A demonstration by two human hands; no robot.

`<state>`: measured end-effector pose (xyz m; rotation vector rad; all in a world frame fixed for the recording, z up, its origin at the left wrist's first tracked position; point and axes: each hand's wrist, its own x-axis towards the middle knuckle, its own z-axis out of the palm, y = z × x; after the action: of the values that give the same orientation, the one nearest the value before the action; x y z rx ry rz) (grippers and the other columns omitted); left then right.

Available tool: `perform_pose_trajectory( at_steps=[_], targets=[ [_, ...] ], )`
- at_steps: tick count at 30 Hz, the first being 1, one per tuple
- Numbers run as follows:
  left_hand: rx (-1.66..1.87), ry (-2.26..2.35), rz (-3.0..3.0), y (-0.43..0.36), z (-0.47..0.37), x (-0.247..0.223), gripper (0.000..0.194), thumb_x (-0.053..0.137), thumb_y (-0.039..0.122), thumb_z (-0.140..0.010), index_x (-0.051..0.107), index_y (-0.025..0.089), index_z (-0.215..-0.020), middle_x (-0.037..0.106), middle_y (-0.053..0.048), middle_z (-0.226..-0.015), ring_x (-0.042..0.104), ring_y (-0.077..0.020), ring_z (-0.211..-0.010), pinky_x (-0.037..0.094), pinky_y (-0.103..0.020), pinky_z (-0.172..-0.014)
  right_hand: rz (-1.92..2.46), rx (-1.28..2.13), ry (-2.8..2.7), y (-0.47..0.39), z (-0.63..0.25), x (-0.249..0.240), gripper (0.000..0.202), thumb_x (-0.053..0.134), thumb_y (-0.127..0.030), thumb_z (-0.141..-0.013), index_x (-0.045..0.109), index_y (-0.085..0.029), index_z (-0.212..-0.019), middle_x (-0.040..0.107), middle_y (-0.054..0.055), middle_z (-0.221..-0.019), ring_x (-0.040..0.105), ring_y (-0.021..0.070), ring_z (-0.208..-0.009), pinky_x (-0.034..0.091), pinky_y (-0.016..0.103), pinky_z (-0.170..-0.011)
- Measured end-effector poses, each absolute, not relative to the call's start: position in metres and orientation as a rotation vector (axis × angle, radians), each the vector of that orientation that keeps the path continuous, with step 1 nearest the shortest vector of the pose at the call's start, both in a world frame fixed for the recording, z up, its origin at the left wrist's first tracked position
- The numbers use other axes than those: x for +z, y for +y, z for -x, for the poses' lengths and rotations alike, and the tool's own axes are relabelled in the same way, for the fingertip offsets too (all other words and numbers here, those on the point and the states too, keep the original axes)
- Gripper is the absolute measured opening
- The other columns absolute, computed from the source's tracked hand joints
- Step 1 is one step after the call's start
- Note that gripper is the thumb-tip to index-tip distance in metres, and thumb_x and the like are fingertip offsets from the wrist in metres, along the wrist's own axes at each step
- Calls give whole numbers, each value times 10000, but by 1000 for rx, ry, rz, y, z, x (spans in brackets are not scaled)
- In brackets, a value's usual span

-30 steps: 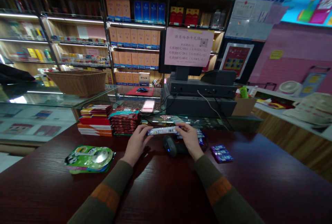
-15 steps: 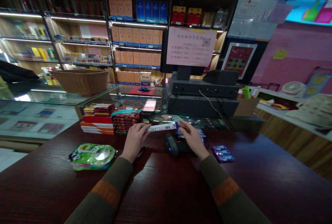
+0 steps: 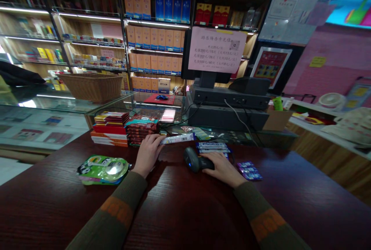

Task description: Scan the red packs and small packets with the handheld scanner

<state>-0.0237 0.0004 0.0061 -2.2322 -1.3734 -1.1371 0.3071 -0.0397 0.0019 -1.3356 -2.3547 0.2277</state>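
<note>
My left hand point(image 3: 149, 152) is closed on one end of a long, thin candy pack point(image 3: 179, 138) with a barcode on its pale wrapper. The pack points to the right, just above the counter. My right hand point(image 3: 220, 166) lies over the handle of a black barcode scanner point(image 3: 194, 160), its fingers wrapped round it. A small blue light glows on the scanner, whose head faces left. Behind my right hand lie several similar long packs point(image 3: 213, 147). Just right of that hand sits a small purple bundle of packs point(image 3: 249, 170).
On the left lies a green panda-print blister pack point(image 3: 104, 169). Behind it stand stacked red and white boxes point(image 3: 110, 131) and brown packets point(image 3: 142, 129). A monitor with a paper sign point(image 3: 215, 51) rises at the back, beside a wicker basket point(image 3: 94, 87) farther left.
My right hand has let go of the candy pack's right end and moved down and right onto the scanner. My left hand still holds the pack.
</note>
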Motion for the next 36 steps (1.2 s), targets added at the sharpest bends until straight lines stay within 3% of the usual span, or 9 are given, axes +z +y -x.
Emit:
perform_pose_trajectory(
  at_steps=[25, 36],
  targets=[
    [-1161, -1367, 2064, 4, 24, 0, 318, 534, 249, -965, 659, 219, -1256, 664, -112, -1124, 537, -262, -1047, 441, -391, -891, 1239, 295, -2279, -46, -319, 28, 512, 779, -417, -753, 688, -296, -1242, 713, 70, -1223, 619, 303, -1154, 400, 481, -1061],
    [-1068, -1412, 2035, 6, 23, -7, 329, 531, 252, -969, 657, 249, -1273, 686, -102, -1138, 535, -275, -1073, 401, -400, -849, 1241, 251, -2264, -39, -318, 17, 493, 788, -400, -763, 685, -297, -1234, 709, 58, -1231, 595, 302, -1182, 359, 499, -1086]
  ],
)
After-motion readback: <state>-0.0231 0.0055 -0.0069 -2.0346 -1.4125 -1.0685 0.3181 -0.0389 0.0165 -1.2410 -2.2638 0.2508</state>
